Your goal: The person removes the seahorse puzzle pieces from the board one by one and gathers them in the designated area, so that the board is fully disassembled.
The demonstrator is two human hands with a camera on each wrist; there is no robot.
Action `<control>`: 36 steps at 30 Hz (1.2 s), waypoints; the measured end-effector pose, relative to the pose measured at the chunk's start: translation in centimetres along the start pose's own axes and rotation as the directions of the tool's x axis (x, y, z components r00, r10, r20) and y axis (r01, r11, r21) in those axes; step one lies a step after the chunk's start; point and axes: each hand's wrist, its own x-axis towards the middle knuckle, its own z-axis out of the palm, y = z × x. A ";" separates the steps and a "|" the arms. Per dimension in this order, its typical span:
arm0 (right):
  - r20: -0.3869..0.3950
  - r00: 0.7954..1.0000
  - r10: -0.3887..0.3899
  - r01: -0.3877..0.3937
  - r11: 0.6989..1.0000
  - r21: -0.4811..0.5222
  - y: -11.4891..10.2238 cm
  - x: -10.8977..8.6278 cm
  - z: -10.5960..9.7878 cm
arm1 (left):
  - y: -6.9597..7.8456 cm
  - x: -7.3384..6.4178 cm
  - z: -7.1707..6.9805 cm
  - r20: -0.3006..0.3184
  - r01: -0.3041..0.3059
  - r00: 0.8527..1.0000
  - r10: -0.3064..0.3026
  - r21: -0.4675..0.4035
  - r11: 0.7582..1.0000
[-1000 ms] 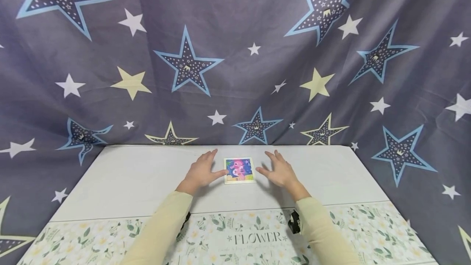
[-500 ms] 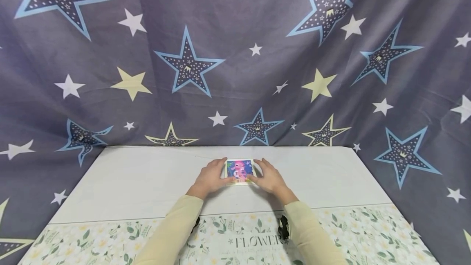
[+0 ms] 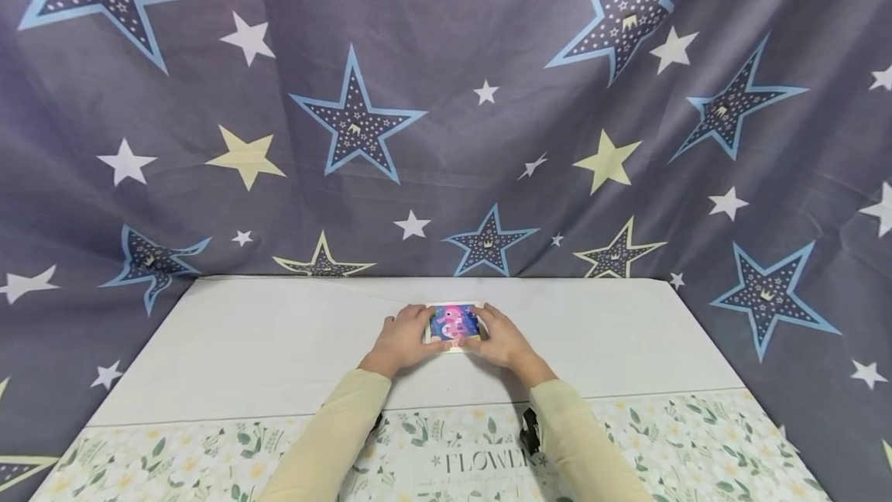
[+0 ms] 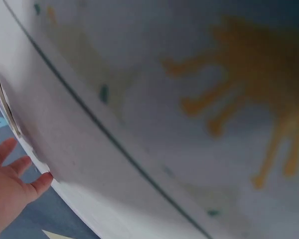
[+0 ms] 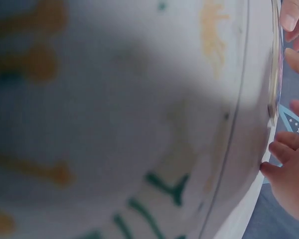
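We see the seahorse picture board (image 3: 453,321) lying flat on the white tabletop (image 3: 279,347), near its far edge. Our left hand (image 3: 403,339) curves round the board's left side and our right hand (image 3: 503,341) round its right, each gripping with fingers along the side and thumb at the near edge; we cannot tell how firmly. Nearer us lies a floral-printed strip (image 3: 669,440) lettered "FLOWER"; behind hangs a star-patterned curtain (image 3: 432,45).
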 end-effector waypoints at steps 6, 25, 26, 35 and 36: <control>0.025 1.000 -0.002 0.004 0.998 -0.068 0.0 0.1 0.2 | 0.0 0.2 0.3 0.019 0.004 1.000 -0.004 0.024 1.000; 0.103 0.994 -0.022 0.035 0.990 -0.133 -0.4 -0.5 -0.4 | 0.6 -0.7 -0.7 0.095 -0.040 0.995 0.031 0.087 0.995; 0.107 0.994 -0.027 0.042 0.990 -0.137 -0.4 -0.6 -0.4 | 0.7 -0.8 -0.8 0.099 -0.045 0.994 0.036 0.091 0.995; 0.123 0.991 -0.053 0.072 0.986 -0.153 -0.6 -2.3 -0.7 | 0.9 -2.2 -0.6 0.111 -0.097 0.990 0.085 0.108 0.989; 0.122 0.991 -0.054 0.073 0.986 -0.153 -0.6 -2.5 -0.6 | 0.9 -2.3 -0.6 0.111 -0.101 0.990 0.088 0.109 0.989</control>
